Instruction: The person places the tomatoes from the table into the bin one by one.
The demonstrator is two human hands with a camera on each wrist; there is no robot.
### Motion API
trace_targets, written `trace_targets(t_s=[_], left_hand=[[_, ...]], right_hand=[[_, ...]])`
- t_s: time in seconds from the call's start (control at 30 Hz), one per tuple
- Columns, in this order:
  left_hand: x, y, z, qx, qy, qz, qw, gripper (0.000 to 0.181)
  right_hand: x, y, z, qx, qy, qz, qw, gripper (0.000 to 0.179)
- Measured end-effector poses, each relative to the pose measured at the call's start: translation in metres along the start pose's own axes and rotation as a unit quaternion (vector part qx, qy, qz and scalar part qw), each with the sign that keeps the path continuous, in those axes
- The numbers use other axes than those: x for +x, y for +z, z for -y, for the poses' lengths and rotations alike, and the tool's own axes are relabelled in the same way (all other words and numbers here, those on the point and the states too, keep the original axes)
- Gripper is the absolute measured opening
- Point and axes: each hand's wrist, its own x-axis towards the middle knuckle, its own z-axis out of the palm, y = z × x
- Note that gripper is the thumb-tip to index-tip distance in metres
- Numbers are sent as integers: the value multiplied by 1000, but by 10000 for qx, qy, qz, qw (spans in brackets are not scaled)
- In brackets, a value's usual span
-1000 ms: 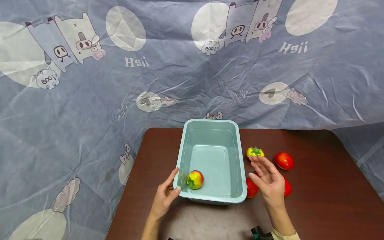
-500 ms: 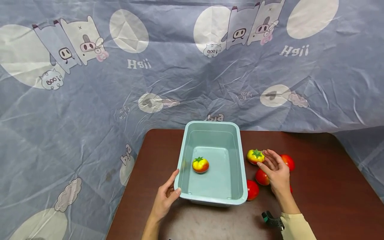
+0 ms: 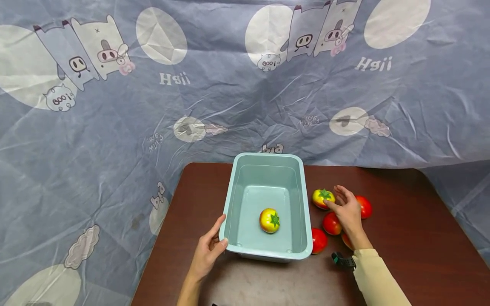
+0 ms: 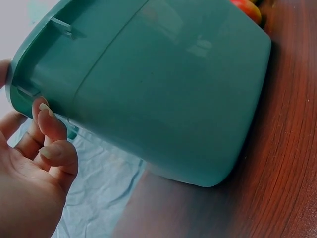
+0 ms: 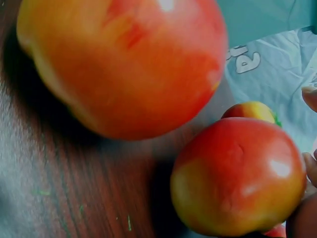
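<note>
- Basically, L hand (image 3: 204, 256) pinches bin (image 3: 268, 172) rim, lower ctr of frame, prob. steadying it
- R hand (image 3: 349, 214) loosely curved, holding nothing, by yellow tomato (image 3: 320, 199) right of ctr
- 2nd tomato (image 3: 269, 220) inside bin, lower ctr

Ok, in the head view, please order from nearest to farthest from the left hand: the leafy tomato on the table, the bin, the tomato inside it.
1. Bin: gripped, immediately right
2. Tomato inside: farther right
3. Leafy tomato: right of bin
</note>
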Motion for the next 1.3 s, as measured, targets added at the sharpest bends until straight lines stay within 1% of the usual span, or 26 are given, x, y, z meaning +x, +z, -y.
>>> trace_targets(t_s=[0.2, 0.33, 0.37, 0.5, 0.63, 0.7, 0.93, 1.03, 1.17, 1.3], left_hand=[[0, 0, 3, 36, 3, 6, 10000, 60], [-1, 0, 4, -120, -14, 12, 9999, 60], [-1, 0, 4, -175, -18, 18, 9998, 60], [-1, 0, 3, -300, -22, 55, 9995, 60], [-1, 0, 5, -217, 23, 86, 9997, 59], [-1, 0, 6, -164, 59, 88, 9998, 58], [-2, 2, 4, -212, 95, 19, 9997, 59], [-2, 2, 5, -169, 131, 13, 9998, 59], [-2, 2, 6, -166, 143, 14, 9998, 59], [-2, 1, 6, -157, 135, 23, 9998, 59]], right_hand=[[9, -2, -7, -455, 320, 486, 9973, 85], [16, -4, -9, -670, 367, 733, 9944, 91], [18, -4, -10, -718, 385, 805, 9934, 93], [21, -3, -17, -1217, 432, 1047, 9861, 98], [21, 2, -25, -1660, 390, 1013, 9801, 100], [22, 4, -26, -1707, 361, 983, 9797, 98], [26, 9, -22, -2013, 223, 874, 9754, 86], [26, 8, -21, -2015, 284, 804, 9758, 84], [24, 4, -20, -1629, 475, 725, 9828, 85], [22, -2, -18, -1338, 529, 672, 9873, 84]])
